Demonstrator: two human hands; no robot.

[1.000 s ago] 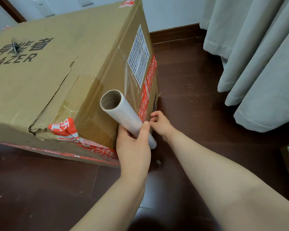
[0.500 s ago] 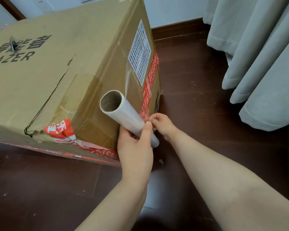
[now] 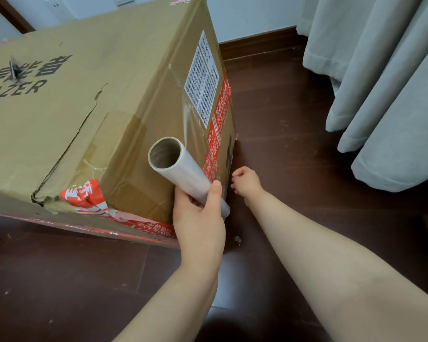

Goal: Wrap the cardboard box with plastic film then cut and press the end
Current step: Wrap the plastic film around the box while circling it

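Early in the wrapping step, with nothing cut or pressed yet. Grips the film roll in the left hand, tilted close by the near right face of the cardboard box on the floor. Shows clear film running up that face. Curls the right hand just right of the box's near corner; cannot tell whether pinching a film edge. Next, probably: anchor the end, then carry the roll round under tension.

The cardboard box stands left of and beyond both hands. The left hand holds the film roll, apparently touching the box's side; right hand just beside, curtain farther right.
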